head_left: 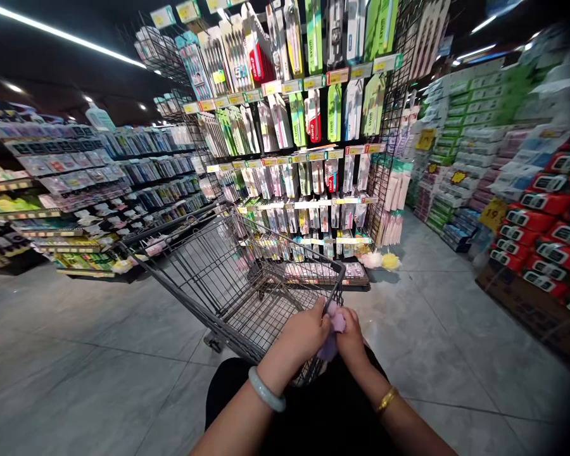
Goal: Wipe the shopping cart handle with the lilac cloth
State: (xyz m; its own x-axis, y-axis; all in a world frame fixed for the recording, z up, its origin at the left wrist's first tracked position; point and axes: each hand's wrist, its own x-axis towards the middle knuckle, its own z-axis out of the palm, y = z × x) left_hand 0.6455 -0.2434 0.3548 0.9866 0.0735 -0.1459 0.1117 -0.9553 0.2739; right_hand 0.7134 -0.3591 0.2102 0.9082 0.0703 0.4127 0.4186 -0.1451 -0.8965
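My left hand (304, 332) and my right hand (350, 339) meet just over the near end of a wire shopping cart (228, 278). Both are closed on a small pale purple item (333, 332), pinched between the fingers; I cannot make out what it is. A pale green bangle (266, 389) circles my left wrist and a gold bracelet (387, 399) my right. The cart's basket looks empty and points away to the left.
A wire rack of packaged toothbrushes (308, 126) stands straight ahead. Shelves of small goods (76, 183) run along the left. Stacked tissue packs (460, 145) and red packs (551, 221) line the right aisle. Grey tiled floor (76, 367) surrounds the cart.
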